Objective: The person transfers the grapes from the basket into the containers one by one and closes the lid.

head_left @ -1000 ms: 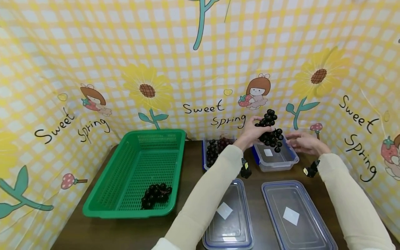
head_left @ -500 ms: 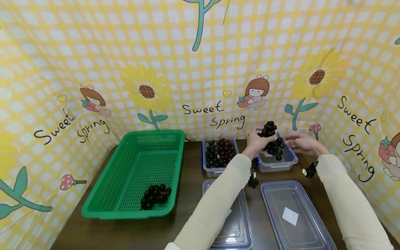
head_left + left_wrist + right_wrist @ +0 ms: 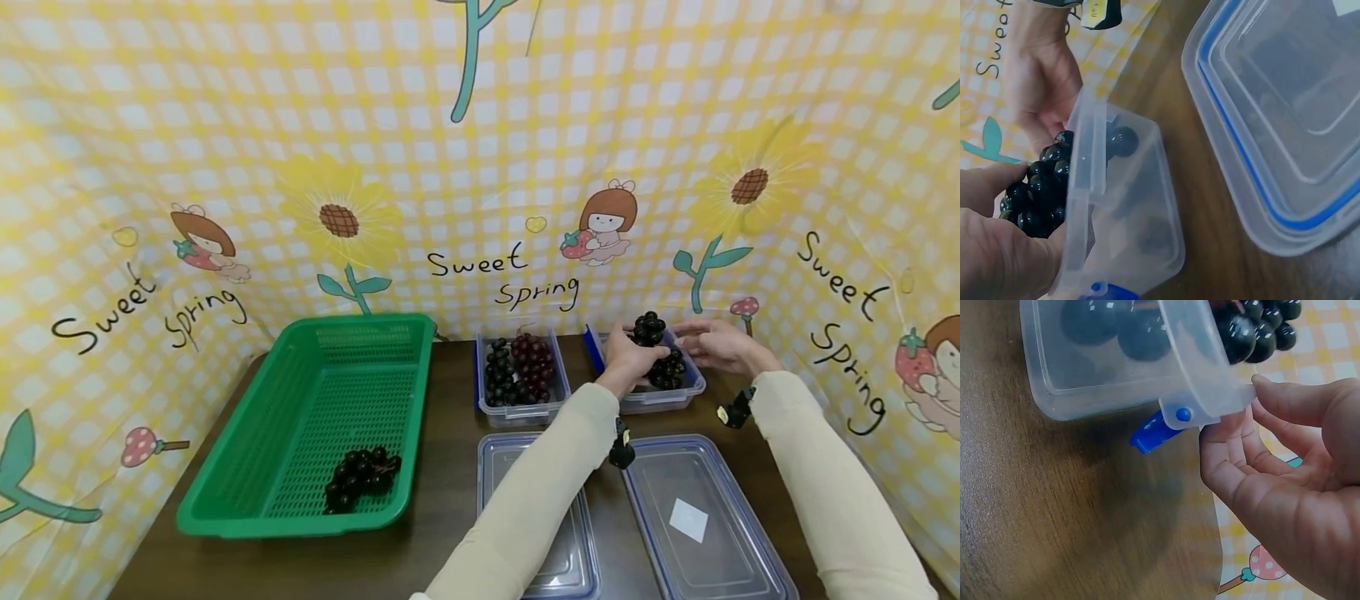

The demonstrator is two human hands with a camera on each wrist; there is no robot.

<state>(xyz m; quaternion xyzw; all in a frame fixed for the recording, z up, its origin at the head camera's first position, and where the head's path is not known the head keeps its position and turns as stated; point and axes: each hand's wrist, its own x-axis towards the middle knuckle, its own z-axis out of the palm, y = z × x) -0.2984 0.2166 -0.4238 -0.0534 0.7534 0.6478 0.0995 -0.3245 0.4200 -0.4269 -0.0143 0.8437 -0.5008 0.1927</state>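
Observation:
My left hand [image 3: 627,360] grips a bunch of black grapes [image 3: 649,328], its lower part inside a clear plastic container [image 3: 660,402] at the back right. In the left wrist view, thumb and fingers hold the grapes [image 3: 1041,187] just at the container's rim, and one grape shows through the clear wall. My right hand [image 3: 716,346] is at the container's right side. The right wrist view has its thumb on the rim and fingers curled against the outside, pinching the rim near a blue clip [image 3: 1157,432].
Left of it stands a second container [image 3: 517,410] with black and dark red grapes. Two clear lids [image 3: 723,500] with blue seals lie in front. A green basket [image 3: 300,527] at the left holds another black bunch [image 3: 362,477]. A checked cloth hangs behind the table.
My left hand has lowered the bunch from above the container into it, shifting slightly right. The right hand has stayed at the container's side.

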